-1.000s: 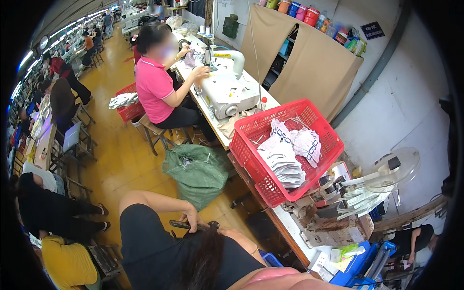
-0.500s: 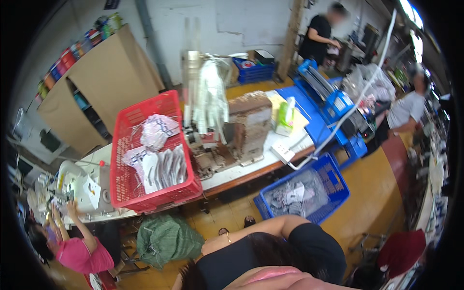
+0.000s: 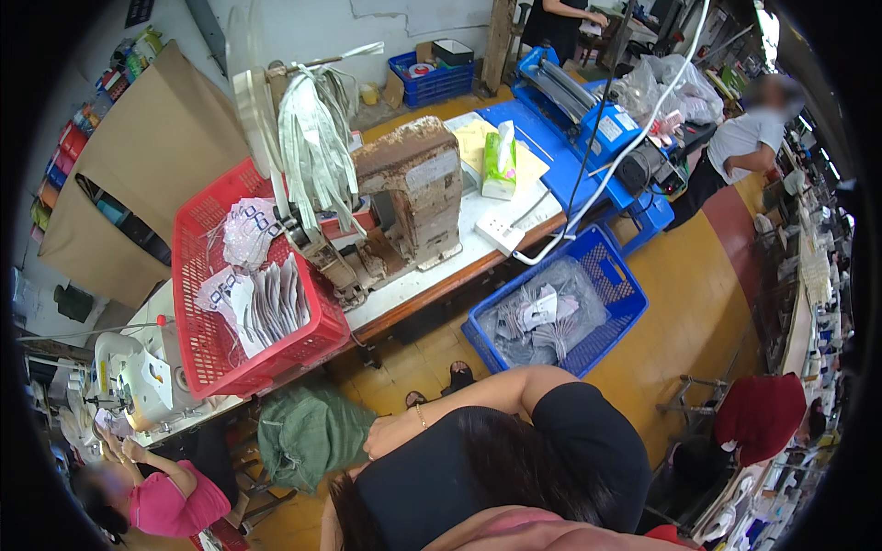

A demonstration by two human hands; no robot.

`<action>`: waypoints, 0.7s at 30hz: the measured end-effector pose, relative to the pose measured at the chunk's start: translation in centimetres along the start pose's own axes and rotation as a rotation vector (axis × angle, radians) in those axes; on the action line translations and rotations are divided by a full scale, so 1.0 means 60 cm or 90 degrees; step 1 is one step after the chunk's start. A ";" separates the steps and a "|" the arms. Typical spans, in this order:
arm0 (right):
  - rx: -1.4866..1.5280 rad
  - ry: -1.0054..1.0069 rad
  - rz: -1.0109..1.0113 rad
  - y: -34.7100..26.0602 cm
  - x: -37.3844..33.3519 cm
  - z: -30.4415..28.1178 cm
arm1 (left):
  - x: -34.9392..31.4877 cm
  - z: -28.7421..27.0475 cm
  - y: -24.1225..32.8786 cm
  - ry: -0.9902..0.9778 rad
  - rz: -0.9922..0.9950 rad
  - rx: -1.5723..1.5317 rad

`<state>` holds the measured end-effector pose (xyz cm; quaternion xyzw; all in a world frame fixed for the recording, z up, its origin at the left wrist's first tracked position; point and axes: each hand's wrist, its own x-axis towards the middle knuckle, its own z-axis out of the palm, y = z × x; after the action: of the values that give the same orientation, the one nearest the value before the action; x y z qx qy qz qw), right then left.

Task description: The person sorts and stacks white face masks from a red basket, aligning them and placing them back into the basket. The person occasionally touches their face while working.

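My right arm bends across my front, and my right hand (image 3: 378, 439) lies near my waist, with a gold bracelet (image 3: 423, 418) at its wrist. Its fingers are hidden at the edge of my black shirt. A strip of bare arm shows at the lower left, but my left hand is out of sight. Next to my right hand bulges a green woven sack (image 3: 312, 433). On the table ahead, a red basket (image 3: 197, 358) holds stacked pale printed pieces (image 3: 266, 308). Beside it stands a worn brown sewing machine (image 3: 413, 188) with white strips (image 3: 317, 138) hanging over it.
A blue basket (image 3: 629, 317) with bagged pieces stands on the floor at right. The table carries a green tissue pack (image 3: 500, 161), a power strip (image 3: 498, 231) and a blue machine (image 3: 588, 119). A person in pink (image 3: 175, 500) sits at left; others are at the far right.
The view has shifted, so the table, baskets and sewing machine now lie further left and higher. My right arm keeps its bent pose across my front.
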<state>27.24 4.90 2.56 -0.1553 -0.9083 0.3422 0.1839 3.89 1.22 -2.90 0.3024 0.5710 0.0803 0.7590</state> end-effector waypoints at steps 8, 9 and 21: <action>-0.012 0.074 0.078 0.005 0.038 0.075 | -0.005 -0.007 -0.003 -0.016 0.044 -0.016; 0.072 0.043 0.088 0.007 0.045 0.077 | -0.004 -0.010 -0.002 -0.018 0.043 -0.014; 0.219 -0.058 0.291 0.031 0.156 0.058 | -0.014 -0.164 -0.023 0.034 -0.027 0.245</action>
<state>17.73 8.09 1.00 -0.3073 -0.7855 0.5305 0.0847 -5.72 3.32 -4.60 0.4276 0.6023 -0.0382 0.6730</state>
